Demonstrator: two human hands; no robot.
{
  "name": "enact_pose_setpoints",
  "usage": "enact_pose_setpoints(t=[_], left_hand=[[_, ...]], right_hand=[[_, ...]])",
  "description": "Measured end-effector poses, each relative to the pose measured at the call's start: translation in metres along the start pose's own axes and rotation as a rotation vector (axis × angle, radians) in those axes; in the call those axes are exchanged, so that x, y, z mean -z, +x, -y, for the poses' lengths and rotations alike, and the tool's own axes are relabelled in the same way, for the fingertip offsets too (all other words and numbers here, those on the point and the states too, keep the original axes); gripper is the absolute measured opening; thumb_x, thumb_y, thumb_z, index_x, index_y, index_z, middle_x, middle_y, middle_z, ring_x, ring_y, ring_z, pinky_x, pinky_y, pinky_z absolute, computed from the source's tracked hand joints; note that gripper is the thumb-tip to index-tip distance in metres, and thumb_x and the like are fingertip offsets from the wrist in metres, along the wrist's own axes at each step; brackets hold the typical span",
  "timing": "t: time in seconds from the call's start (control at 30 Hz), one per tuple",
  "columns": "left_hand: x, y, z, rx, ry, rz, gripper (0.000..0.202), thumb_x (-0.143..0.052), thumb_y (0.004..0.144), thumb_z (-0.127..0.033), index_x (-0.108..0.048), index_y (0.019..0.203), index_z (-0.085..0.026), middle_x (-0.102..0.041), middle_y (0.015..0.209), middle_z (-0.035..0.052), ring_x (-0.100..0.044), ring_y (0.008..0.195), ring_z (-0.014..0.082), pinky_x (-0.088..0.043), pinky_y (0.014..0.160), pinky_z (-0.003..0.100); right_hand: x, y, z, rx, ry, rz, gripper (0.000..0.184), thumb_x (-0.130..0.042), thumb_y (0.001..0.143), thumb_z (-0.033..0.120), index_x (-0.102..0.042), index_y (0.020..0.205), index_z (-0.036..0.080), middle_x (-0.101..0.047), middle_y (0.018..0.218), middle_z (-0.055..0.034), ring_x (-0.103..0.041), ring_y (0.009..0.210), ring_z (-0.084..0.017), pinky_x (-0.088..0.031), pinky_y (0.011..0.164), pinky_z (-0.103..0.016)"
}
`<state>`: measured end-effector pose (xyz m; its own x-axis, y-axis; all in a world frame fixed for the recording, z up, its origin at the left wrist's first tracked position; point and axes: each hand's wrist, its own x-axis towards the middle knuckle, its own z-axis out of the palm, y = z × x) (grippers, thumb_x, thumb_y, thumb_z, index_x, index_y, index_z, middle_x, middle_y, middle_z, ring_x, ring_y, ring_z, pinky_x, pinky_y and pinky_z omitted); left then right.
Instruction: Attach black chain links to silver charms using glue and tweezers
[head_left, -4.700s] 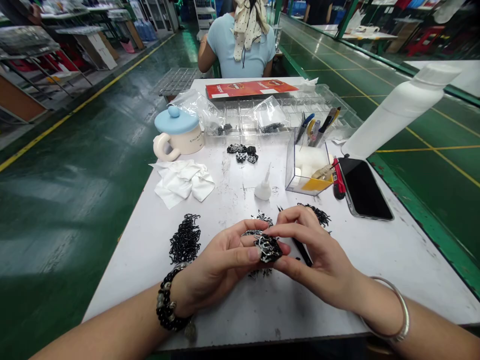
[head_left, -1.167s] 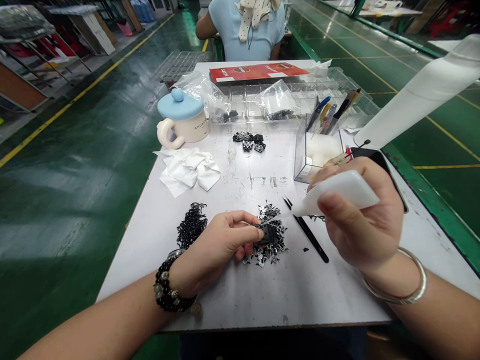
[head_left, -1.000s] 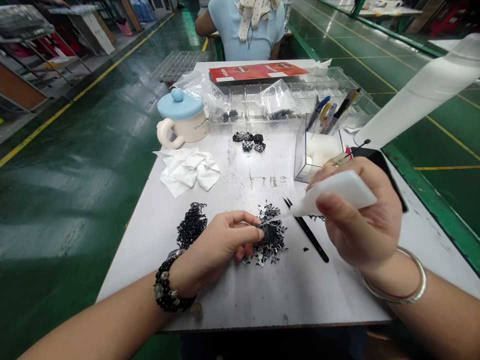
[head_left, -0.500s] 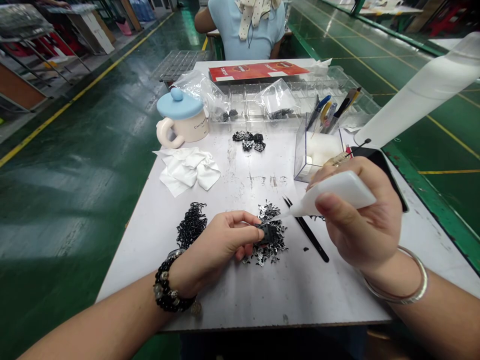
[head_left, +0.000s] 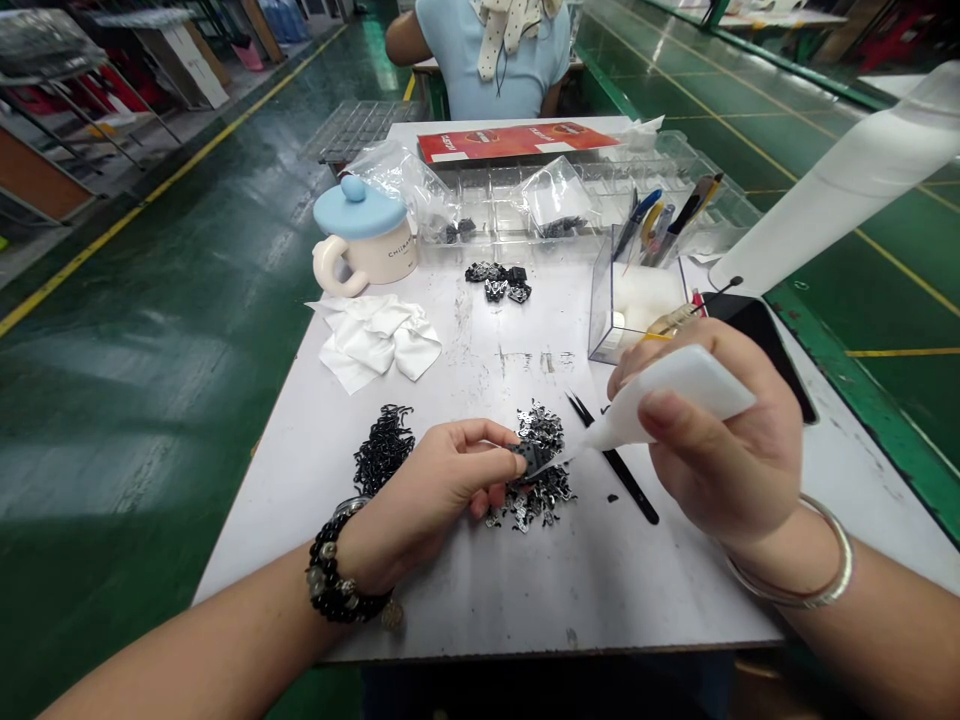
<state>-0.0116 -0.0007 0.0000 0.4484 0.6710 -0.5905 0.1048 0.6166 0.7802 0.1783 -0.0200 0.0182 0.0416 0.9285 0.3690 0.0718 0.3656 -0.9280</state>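
My left hand (head_left: 442, 485) pinches a small black part (head_left: 529, 458) just above a pile of silver-black metal pieces (head_left: 541, 480). My right hand (head_left: 724, 440) grips a small white squeeze bottle (head_left: 675, 390), tilted so that its thin nozzle tip touches the black part. Black tweezers (head_left: 616, 462) lie on the white table (head_left: 480, 590) between my hands. A heap of black hook-shaped pieces (head_left: 382, 452) lies left of my left hand.
A cream mug with a blue lid (head_left: 364, 238), a crumpled white cloth (head_left: 379, 340), a few black parts (head_left: 499, 282), a clear compartment tray (head_left: 570, 205), a clear tool holder (head_left: 637, 295), a phone (head_left: 765, 340) and a big white bottle (head_left: 847, 185) stand farther back. A person in a blue shirt (head_left: 491, 55) sits beyond the table.
Since 4.7 s ago my right hand picked up the squeeze bottle. In the last half second its nozzle dipped down onto the black part; my left hand stayed still.
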Motion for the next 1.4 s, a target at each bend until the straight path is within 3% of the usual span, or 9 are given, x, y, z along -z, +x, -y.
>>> enact_pose_setpoints(t=[0.4,0.57,0.63,0.83,1.03,1.1,1.2,1.27,1.4], left_hand=[[-0.001,0.0,0.0,0.004,-0.005,-0.006,0.013,-0.065,0.07,-0.019,-0.059,0.081,-0.015,-0.053,0.049,-0.0062,-0.041,0.043,0.0046,-0.029,0.042,0.016],[0.0,0.0,0.0,-0.004,-0.035,0.0,0.014,-0.066,0.069,-0.019,-0.058,0.08,-0.015,-0.053,0.047,-0.0066,-0.039,0.041,0.0042,-0.028,0.04,0.016],[-0.001,0.0,0.0,0.001,-0.036,-0.007,0.015,-0.066,0.068,-0.019,-0.058,0.079,-0.015,-0.056,0.051,-0.0049,-0.04,0.042,0.0042,-0.028,0.04,0.016],[-0.002,0.001,0.0,-0.009,-0.043,-0.012,0.017,-0.066,0.067,-0.018,-0.057,0.08,-0.014,-0.056,0.049,-0.0054,-0.039,0.041,0.0035,-0.027,0.039,0.015],[-0.002,-0.001,-0.002,-0.026,-0.036,-0.014,0.016,-0.066,0.067,-0.018,-0.057,0.08,-0.014,-0.054,0.046,-0.0068,-0.04,0.04,0.0036,-0.029,0.039,0.015],[-0.001,-0.002,-0.002,-0.026,-0.036,-0.013,0.017,-0.066,0.066,-0.018,-0.057,0.08,-0.014,-0.053,0.045,-0.0074,-0.04,0.04,0.0036,-0.029,0.039,0.014],[-0.001,-0.002,-0.001,-0.022,-0.035,-0.009,0.017,-0.066,0.067,-0.018,-0.057,0.081,-0.014,-0.053,0.044,-0.0077,-0.04,0.04,0.0036,-0.029,0.038,0.014],[0.0,-0.002,-0.001,-0.02,-0.039,-0.007,0.017,-0.066,0.066,-0.018,-0.057,0.081,-0.014,-0.054,0.045,-0.0075,-0.041,0.04,0.0036,-0.03,0.039,0.014],[-0.001,0.0,0.0,-0.011,-0.034,-0.006,0.017,-0.066,0.066,-0.018,-0.057,0.079,-0.014,-0.054,0.045,-0.0077,-0.041,0.04,0.0035,-0.03,0.039,0.014]], right_hand=[[-0.001,-0.001,-0.001,-0.013,-0.003,-0.017,0.019,-0.064,0.078,0.037,-0.05,0.07,0.027,-0.052,0.058,0.0018,-0.048,0.05,-0.015,-0.039,0.048,-0.034],[0.005,0.013,-0.009,0.042,-0.002,-0.346,0.022,-0.061,0.077,0.042,-0.046,0.074,0.027,-0.05,0.062,0.002,-0.05,0.052,-0.017,-0.043,0.05,-0.035],[0.009,0.021,-0.019,0.027,-0.045,-0.381,0.022,-0.06,0.078,0.039,-0.042,0.077,0.027,-0.048,0.063,0.0028,-0.051,0.054,-0.016,-0.044,0.051,-0.033],[0.001,0.036,-0.053,-0.074,-0.673,-0.023,0.025,-0.061,0.074,0.026,-0.038,0.08,0.023,-0.055,0.074,0.0009,-0.056,0.067,-0.015,-0.045,0.063,-0.031],[-0.006,0.033,-0.053,-0.089,-0.801,0.099,0.031,-0.062,0.072,0.029,-0.04,0.092,0.021,-0.06,0.075,-0.0018,-0.056,0.059,-0.017,-0.042,0.054,-0.031],[0.007,0.031,-0.041,0.018,-0.885,0.019,0.028,-0.063,0.073,0.031,-0.044,0.091,0.021,-0.059,0.077,-0.003,-0.054,0.06,-0.017,-0.042,0.056,-0.031],[0.038,0.031,-0.025,0.314,-1.106,-0.288,0.022,-0.062,0.075,0.028,-0.053,0.093,0.02,-0.06,0.086,-0.0072,-0.055,0.07,-0.019,-0.044,0.067,-0.034],[0.055,0.033,-0.022,0.32,-1.177,-0.37,0.024,-0.061,0.077,0.025,-0.059,0.1,0.02,-0.064,0.091,-0.0075,-0.059,0.076,-0.021,-0.045,0.073,-0.035],[0.073,0.036,-0.027,0.278,-1.193,-0.401,0.016,-0.058,0.081,0.021,-0.067,0.094,0.022,-0.069,0.075,-0.0038,-0.064,0.073,-0.021,-0.043,0.081,-0.039]])
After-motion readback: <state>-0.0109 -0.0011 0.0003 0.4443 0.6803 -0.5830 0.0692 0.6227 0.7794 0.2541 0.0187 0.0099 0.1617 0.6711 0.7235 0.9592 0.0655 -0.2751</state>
